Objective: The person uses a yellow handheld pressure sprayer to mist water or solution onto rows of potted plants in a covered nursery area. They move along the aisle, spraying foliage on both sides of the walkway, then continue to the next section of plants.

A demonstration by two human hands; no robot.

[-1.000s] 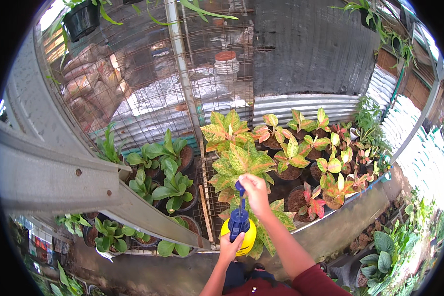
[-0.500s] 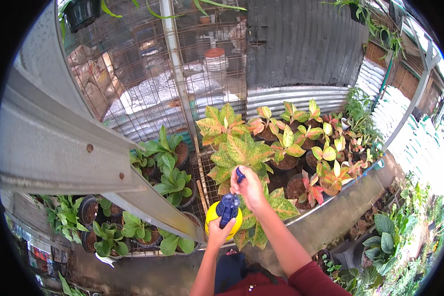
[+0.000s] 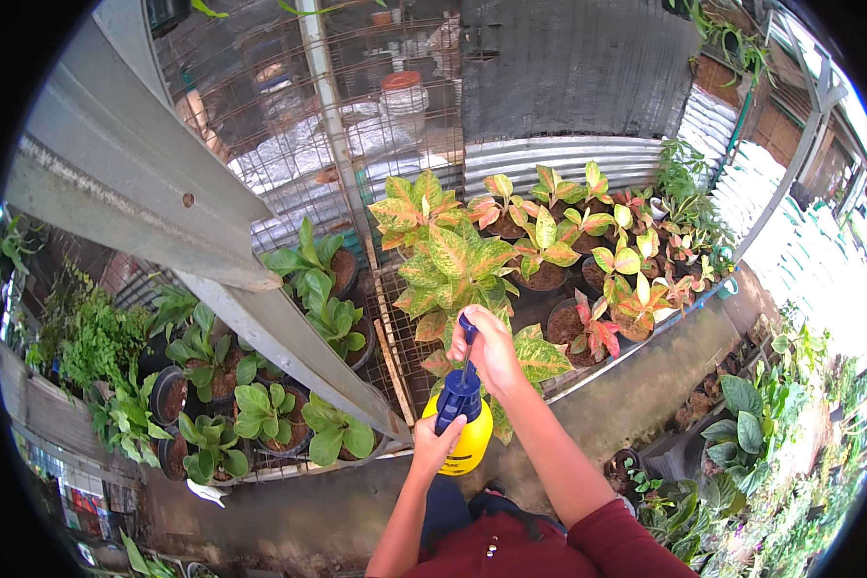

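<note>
**Pumping up the sprayer over the potted plants**

The left hand (image 3: 436, 441) wraps the yellow sprayer bottle (image 3: 467, 445) at its blue top, held above the walkway. The right hand (image 3: 491, 349) has its fingers clamped on the pump handle (image 3: 466, 332). Judging by this, pressurising is underway; next comes a straight, firm push down.

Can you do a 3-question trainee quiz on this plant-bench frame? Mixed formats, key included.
1. True or false: the left hand grips the yellow spray bottle by its body.
2. Multiple choice: the right hand holds A) a plant pot, B) the blue pump handle on top of the bottle, C) the wire mesh.
3. Fill in: the plants with yellow, green and pink leaves stand to the ____ of the plain green potted plants.

Key: 1 true; 2 B; 3 right.
</note>
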